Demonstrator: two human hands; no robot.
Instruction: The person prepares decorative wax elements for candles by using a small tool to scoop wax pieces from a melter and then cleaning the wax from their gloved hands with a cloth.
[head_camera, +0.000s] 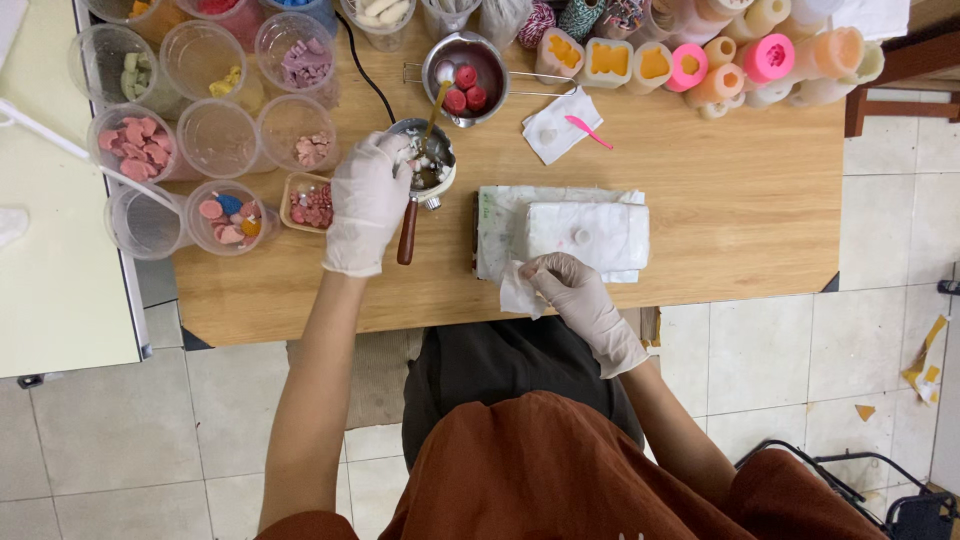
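L hand (368, 200), in thin white glove, is curling closed over rim of small metal melting pot (428, 165) w/ wooden handle, mid wooden surface (740, 200). R hand (580, 300) is pinching crumpled white tissue (517, 293) shut betw fingers, beside folded white cloth pad (585, 232).

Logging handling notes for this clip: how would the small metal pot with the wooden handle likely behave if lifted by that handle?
The small pot probably tips forward: its bowl holds pieces and a spoon, while the wooden handle juts out to one side. The contents could spill or shift. The left hand rests at its rim, so it may need steadying.
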